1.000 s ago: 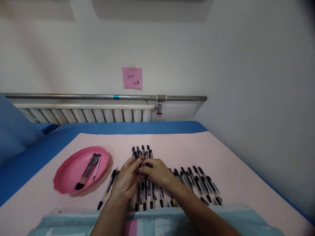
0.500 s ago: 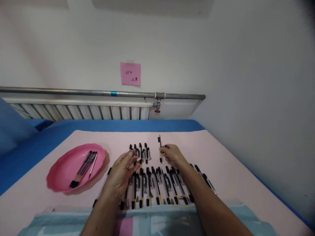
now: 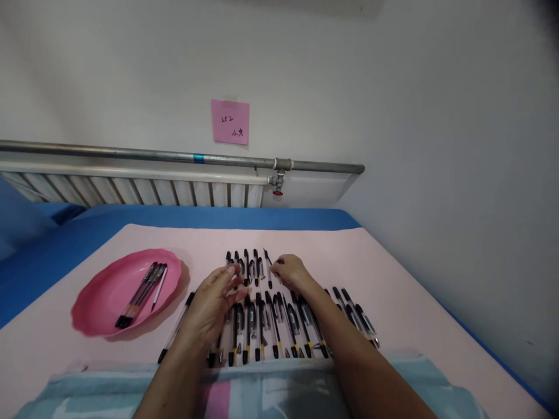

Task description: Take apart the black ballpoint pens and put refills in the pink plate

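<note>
A glossy pink dish [image 3: 100, 297] with scalloped rim holds slim pens [image 3: 142, 294]; right of the dish, the left hand [image 3: 218, 297], fingers spread and curved, partly hides rows of clear-barrelled pens [image 3: 272, 320]; farther right of the dish, a slender pen [image 3: 269, 272] points away, tip leaning left, the right hand [image 3: 292, 272] beside it, fingers bent, whether pinching I cannot tell

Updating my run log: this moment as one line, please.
left hand: open, near pens; right hand: at pen; pink dish: holds more pens
</note>
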Available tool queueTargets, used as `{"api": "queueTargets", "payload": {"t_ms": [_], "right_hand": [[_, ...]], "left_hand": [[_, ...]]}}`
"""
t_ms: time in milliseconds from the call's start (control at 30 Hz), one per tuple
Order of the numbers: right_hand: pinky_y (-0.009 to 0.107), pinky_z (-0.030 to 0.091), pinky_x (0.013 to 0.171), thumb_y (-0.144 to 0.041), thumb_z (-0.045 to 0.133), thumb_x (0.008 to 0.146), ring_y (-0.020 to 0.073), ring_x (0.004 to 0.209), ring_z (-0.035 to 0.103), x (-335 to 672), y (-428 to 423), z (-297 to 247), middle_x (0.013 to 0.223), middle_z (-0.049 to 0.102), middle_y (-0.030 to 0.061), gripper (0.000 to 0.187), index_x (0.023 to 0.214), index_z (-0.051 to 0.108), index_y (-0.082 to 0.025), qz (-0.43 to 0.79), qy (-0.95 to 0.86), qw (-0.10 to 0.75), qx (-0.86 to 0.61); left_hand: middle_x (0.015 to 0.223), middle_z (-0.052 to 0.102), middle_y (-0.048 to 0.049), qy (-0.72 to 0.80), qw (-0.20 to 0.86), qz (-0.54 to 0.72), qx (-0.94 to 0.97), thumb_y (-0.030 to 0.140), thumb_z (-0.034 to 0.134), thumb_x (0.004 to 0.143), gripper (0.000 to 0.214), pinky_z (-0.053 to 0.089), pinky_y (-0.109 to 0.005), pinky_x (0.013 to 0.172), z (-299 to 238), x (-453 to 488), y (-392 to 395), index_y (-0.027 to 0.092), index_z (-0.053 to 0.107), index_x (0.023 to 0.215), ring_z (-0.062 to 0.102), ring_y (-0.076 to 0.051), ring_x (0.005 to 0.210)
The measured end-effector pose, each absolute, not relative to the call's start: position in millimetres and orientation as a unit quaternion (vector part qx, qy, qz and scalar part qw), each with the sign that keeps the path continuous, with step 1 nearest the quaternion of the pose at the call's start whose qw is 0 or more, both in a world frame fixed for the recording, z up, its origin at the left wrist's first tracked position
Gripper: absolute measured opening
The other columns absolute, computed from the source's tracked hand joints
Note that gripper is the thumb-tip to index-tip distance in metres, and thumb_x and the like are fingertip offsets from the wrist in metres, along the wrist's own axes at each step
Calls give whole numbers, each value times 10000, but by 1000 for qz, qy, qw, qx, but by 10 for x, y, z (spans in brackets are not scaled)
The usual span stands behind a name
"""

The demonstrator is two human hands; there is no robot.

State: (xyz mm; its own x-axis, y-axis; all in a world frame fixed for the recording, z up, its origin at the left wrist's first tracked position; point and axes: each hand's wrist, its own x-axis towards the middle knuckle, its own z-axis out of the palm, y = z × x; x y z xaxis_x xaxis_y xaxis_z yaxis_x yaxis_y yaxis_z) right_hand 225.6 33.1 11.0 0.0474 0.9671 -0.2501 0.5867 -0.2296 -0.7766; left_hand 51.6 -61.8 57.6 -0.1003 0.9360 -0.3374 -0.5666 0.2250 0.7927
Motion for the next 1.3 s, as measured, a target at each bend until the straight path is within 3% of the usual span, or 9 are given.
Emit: {"api": "queueTargets", "payload": {"t_ms": [267, 733, 900, 1000, 1300], "right_hand": [[167, 309, 348, -168, 488, 701, 72, 318, 429, 2282, 294, 108, 372, 444, -52, 93, 617, 527, -164, 364, -579, 260, -682], [201, 329, 371, -187, 491, 717, 104, 328, 469, 2280, 285, 63, 396, 495, -17, 132, 646, 596, -150, 322, -630, 195, -679], [218, 391, 562, -199, 520, 706, 145, 604, 587, 2275, 297, 41, 657, 649, 55, 142, 702, 652, -145, 252, -679, 191, -662], [216, 384, 660, -201, 535, 704, 161, 771, 587, 2259, 293, 38, 790, 672, 73, 149, 742, 667, -144, 223, -701, 190, -650], [200, 371, 620, -217, 526, 729, 144, 722, 576, 2197, 240, 51, 768, 669, 59, 168, 776, 672, -149, 211, -720, 174, -637]], "left_hand": [[988, 589, -104, 454, 642, 584, 204, 182, 590, 742, 95, 537, -293, 660, 554, 499, -625, 114, 596, 808, 585, -150, 782], [974, 604, -102, 459, 642, 574, 218, 186, 627, 715, 105, 535, -291, 673, 525, 487, -616, 120, 612, 796, 596, -153, 785], [948, 607, -90, 462, 644, 569, 219, 178, 605, 734, 80, 534, -274, 660, 535, 490, -608, 121, 610, 790, 604, -143, 766], [947, 612, -91, 464, 644, 570, 213, 164, 606, 732, 70, 534, -268, 649, 540, 488, -606, 123, 608, 789, 611, -142, 755], [939, 626, -98, 463, 643, 569, 218, 171, 616, 726, 87, 533, -257, 643, 518, 470, -604, 123, 615, 799, 618, -142, 751]]}}
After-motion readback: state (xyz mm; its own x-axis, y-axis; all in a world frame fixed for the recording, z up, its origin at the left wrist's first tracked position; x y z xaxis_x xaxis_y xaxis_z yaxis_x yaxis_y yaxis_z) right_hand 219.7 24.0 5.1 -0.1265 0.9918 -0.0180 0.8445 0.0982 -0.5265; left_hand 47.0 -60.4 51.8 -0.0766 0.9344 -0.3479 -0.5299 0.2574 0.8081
